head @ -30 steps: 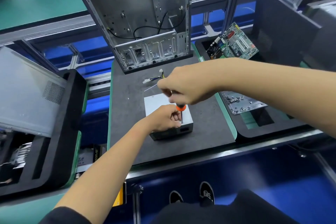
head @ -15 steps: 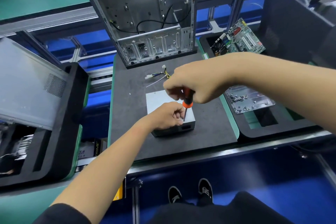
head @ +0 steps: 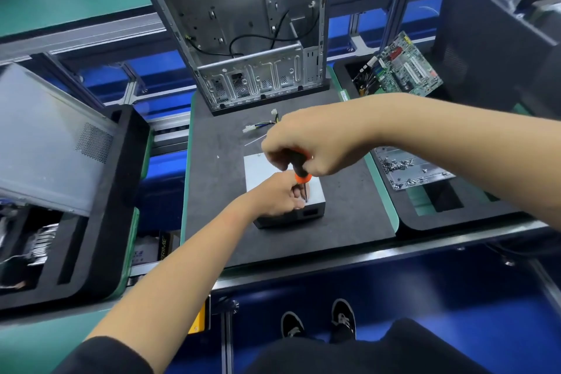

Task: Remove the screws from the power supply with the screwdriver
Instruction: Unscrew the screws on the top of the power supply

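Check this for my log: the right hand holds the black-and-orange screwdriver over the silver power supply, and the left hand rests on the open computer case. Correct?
Not quite. In the head view the left hand rests on the silver power supply, beside the black-and-orange screwdriver, not on the open computer case. The right hand does hold the screwdriver.

Open case (head: 243,24) behind bare mat (head: 218,191)

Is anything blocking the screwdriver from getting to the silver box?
Nothing visible blocks it. The right hand grips the screwdriver over the power supply; the left hand holds its shaft near the tip.
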A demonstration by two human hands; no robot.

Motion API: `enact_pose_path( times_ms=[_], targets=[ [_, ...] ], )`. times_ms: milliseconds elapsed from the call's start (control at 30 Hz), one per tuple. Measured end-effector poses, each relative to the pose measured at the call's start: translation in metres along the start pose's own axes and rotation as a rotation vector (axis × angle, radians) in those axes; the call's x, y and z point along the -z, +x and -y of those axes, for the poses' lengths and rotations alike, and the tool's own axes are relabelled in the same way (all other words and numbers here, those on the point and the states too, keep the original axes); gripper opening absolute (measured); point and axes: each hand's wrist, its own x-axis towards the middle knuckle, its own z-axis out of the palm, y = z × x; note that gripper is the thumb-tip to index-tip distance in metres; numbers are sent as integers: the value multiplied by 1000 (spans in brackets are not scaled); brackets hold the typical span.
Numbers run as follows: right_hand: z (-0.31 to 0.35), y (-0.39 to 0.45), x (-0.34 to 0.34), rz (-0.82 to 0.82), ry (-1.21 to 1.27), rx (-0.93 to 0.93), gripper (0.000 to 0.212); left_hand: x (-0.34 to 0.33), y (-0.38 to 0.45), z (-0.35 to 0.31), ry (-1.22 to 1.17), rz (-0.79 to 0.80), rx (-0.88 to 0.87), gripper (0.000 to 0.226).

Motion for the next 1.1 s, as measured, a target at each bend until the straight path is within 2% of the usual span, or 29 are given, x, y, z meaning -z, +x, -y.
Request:
enact_pose_path(
  times_ms=[100,200,233,333,400,433,500,533,600,633,700,733,800,867,933,967,1067,1100],
  targets=[
    [-2,0,-6,-60,-14,-85,13,-2,-1,0,-5,0,7,13],
    [0,3,-13,-129,-364,-268,25,-2,-1,0,2,-5,14,11],
    [0,5,-15,-150,-394,-277,24,-2,-1,0,1,-6,11,11],
    [-1,4,-11,-103,-158,-136,8,-1,-2,-2,-12,3,-1,12],
    [0,-1,-4,-46,18,-28,17,-1,-1,-1,9,13,16,10],
    [1,-3,-2,-30,74,-10,20,-2,0,-1,28,18,30,10],
    [1,-4,-5,-59,81,-29,9,-2,0,0,30,16,37,12],
    [0,-2,-9,-100,30,-52,6,-2,-1,-1,13,11,30,12],
    [1,1,-14,-165,-221,-156,31,-2,-3,-2,-12,6,16,11],
    [3,3,-16,-198,-346,-215,35,-2,-2,-2,-12,3,15,12],
    [6,7,-18,-219,-436,-247,31,-2,-1,-1,-5,7,22,12],
    [7,8,-17,-182,-410,-200,25,-2,-2,-1,3,12,28,11],
    [6,7,-15,-71,-198,-58,2,-2,-2,1,24,18,37,7],
    [9,3,-8,23,18,32,25,-3,-2,2,58,24,41,18],
    [10,1,-11,-8,88,-1,21,-4,-2,2,40,32,34,15],
    [10,2,-13,-61,34,-46,10,-4,-2,2,10,29,36,9],
    [6,6,-15,-196,-325,-279,38,-3,-2,1,-7,9,13,12],
    [6,7,-14,-219,-366,-309,38,-3,-2,1,-6,0,-6,13]
  ],
)
